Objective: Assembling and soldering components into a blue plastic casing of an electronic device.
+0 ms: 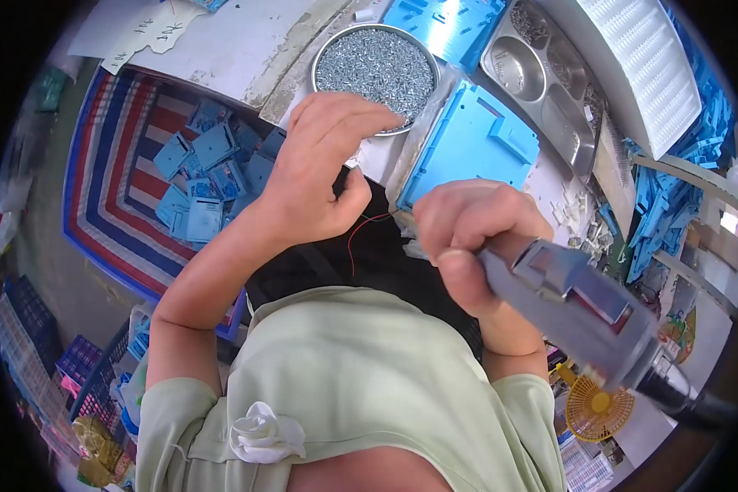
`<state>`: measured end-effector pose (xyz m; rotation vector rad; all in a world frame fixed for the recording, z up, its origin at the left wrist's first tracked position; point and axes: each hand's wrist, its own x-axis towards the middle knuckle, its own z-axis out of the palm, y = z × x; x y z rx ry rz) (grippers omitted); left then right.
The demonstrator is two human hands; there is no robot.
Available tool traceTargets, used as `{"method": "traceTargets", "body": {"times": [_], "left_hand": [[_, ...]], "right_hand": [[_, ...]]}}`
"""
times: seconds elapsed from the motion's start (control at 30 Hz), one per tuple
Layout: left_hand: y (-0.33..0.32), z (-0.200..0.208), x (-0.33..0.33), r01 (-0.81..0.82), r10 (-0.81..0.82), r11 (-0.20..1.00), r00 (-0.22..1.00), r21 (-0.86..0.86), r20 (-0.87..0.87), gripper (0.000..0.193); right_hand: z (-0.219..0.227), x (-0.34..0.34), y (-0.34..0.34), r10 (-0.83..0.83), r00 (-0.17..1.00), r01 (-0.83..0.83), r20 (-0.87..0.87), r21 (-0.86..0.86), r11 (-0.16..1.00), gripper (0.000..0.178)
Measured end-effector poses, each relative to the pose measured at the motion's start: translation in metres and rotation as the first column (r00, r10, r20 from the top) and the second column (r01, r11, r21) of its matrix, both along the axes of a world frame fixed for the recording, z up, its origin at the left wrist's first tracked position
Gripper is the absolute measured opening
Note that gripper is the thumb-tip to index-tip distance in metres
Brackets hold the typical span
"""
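Observation:
My right hand [484, 230] is wrapped round a grey electric screwdriver [574, 295], whose cabled end points to the lower right. The driver's tip is hidden behind the hand. Just beyond that hand, a light blue plastic housing [476, 135] lies in a tray-like holder with wrapped edges. My left hand [324, 168] reaches over the near rim of a round metal dish [314, 78]. Its index fingertip is at the small silver screws [373, 70] inside, with the thumb well apart. No screw can be made out between these fingers.
Left of the table, a striped fabric-lined bin [111, 180] holds several blue housings [209, 176]. Behind the holder lies another blue panel [447, 29]. A compartmented steel tray [541, 78], white ribbed tray [640, 66] and blue parts [664, 213] stand right. A thin red wire [351, 246] hangs in front.

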<state>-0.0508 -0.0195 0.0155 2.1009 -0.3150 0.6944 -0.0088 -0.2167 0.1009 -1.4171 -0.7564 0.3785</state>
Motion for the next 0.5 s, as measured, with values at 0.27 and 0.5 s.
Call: {"method": "traceTargets", "body": {"times": [0.27,0.5], "left_hand": [[-0.047,0.008,0.045,0.214,-0.217,0.968,0.976,0.130,0.007,0.032],[-0.084,0.011,0.055,0.355,-0.321,0.877,0.934,0.324,-0.154,0.034]], "right_hand": [[0.016,0.012,-0.041,-0.092,0.995,0.088,0.038,0.093,0.992,0.024],[-0.010,0.059,-0.120,-0.313,0.949,0.294,-0.029,0.430,0.854,0.018]]}}
